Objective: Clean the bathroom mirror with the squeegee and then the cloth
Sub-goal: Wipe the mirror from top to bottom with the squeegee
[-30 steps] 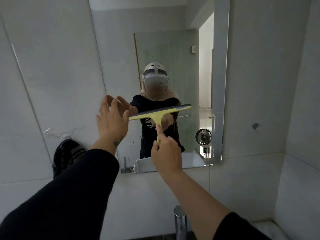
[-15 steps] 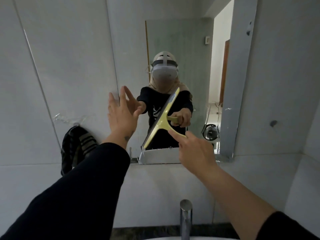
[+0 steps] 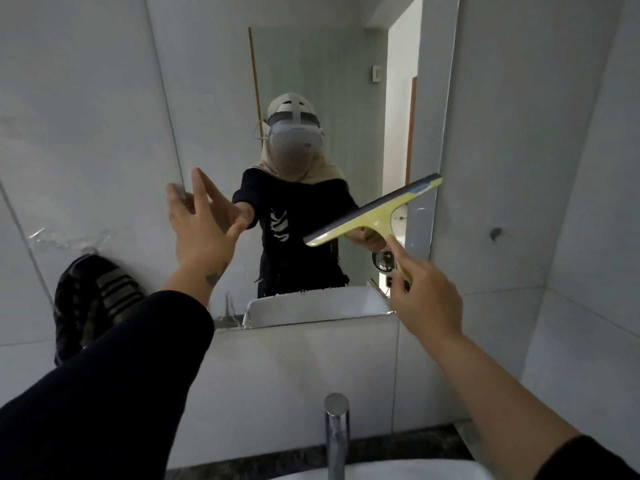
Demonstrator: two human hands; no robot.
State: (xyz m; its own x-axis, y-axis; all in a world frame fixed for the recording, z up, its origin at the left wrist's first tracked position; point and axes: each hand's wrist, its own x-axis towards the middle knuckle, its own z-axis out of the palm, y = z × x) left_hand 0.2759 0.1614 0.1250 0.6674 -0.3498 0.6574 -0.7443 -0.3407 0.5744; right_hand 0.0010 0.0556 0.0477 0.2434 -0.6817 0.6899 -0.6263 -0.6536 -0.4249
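The wall mirror [image 3: 221,84] fills the upper middle of the view and reflects a person wearing a headset. My right hand [image 3: 427,299] grips the handle of a yellow squeegee [image 3: 375,211], index finger stretched along it. Its blade lies slanted against the mirror's lower right part, right end higher, near the mirror's right edge. My left hand [image 3: 201,230] is spread open with fingers apart, resting at the mirror's lower left edge. A dark striped cloth [image 3: 93,303] hangs on the tiled wall to the left of the mirror.
A chrome tap [image 3: 336,431] stands at the bottom centre above a white basin rim [image 3: 381,474]. Grey wall tiles surround the mirror. A small dark hook [image 3: 496,233] sits on the wall to the right. The corner wall closes in on the far right.
The squeegee has swung from nearly upright at the mirror's centre to a shallower slant on the lower right side. My left hand has stayed at the mirror's left edge.
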